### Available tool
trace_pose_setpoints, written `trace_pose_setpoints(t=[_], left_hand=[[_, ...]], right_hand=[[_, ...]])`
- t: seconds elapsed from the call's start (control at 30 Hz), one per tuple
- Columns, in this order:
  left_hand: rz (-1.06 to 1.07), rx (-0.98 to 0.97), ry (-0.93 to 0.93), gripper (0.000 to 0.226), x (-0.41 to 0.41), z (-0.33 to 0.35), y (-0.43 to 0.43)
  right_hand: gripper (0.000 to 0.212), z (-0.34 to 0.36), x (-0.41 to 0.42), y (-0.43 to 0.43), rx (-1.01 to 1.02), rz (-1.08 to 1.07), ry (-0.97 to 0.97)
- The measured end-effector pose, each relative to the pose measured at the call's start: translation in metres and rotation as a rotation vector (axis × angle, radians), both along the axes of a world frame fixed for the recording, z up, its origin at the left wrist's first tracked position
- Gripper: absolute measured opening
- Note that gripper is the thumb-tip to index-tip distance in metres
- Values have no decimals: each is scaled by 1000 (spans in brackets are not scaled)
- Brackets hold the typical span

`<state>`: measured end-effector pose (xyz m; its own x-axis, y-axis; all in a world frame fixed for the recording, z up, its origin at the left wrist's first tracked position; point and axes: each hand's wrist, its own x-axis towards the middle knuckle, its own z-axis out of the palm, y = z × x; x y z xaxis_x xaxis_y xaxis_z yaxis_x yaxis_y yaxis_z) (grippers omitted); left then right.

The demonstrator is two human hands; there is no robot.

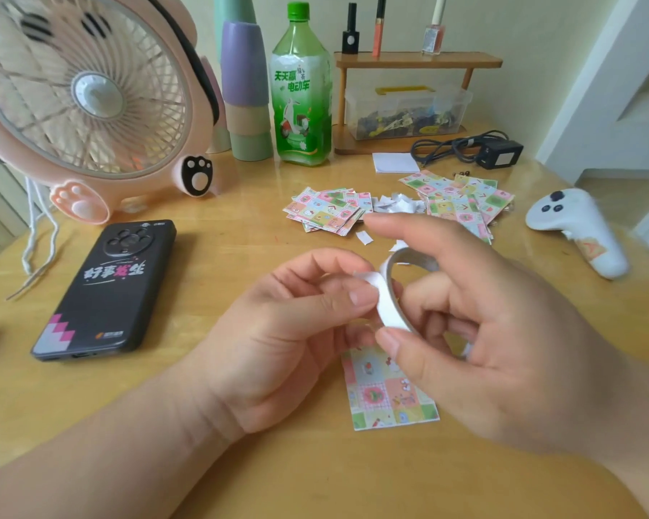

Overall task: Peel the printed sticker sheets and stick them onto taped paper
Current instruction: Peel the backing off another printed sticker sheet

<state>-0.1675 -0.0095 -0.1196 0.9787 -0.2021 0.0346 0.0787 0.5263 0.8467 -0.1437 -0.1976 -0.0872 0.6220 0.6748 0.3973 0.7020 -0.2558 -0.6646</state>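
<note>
I see my left hand (285, 331) pinching the tape end (365, 276) at its fingertips, my right hand (502, 350) gripping the tape roll (392, 310). A printed sheet (386, 391) lies just beneath both thumbs.

A pale cream wall (521, 24) is standing behind the glossy wooden surface (218, 249), which is reflecting soft light. A small wooden shelf (416, 61) is sitting against the wall, with white door panelling (611, 80) rising at the right.

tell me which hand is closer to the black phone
Left. The left hand is just right of the black phone, not touching it; the right hand is farther right still, beyond the tape roll that both hands grip.
</note>
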Motion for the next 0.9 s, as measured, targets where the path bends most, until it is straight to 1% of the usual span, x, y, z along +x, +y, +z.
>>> trace_pose_setpoints(t=[0.13,0.27,0.33,0.4,0.47,0.57,0.67,0.77,0.83,0.9], left_hand=[[146,110,-14,16,-1,0,-2],[195,156,-75,24,-3,-4,-3],[205,139,-110,29,-3,-5,-3],[196,116,-140,31,-3,-6,-2],[180,95,-147,33,-3,-6,-2],[151,71,-160,35,-4,-5,-2],[128,56,-156,44,-5,-3,-5],[114,12,-98,55,-5,-1,-9],[108,-15,-81,52,-5,0,-10],[109,5,-86,42,-6,1,-10]], right_hand=[[52,-1,1,4,3,-94,-13],[45,0,-1,6,14,-164,1],[36,0,-5,8,95,-175,102],[22,3,-8,11,234,-158,295],[13,6,-6,13,314,-157,445],[12,9,-1,14,369,-201,551],[12,11,-1,15,388,-234,552],[14,12,-2,17,435,-248,585],[15,11,-3,19,452,-251,639],[17,10,-3,21,456,-258,686]])
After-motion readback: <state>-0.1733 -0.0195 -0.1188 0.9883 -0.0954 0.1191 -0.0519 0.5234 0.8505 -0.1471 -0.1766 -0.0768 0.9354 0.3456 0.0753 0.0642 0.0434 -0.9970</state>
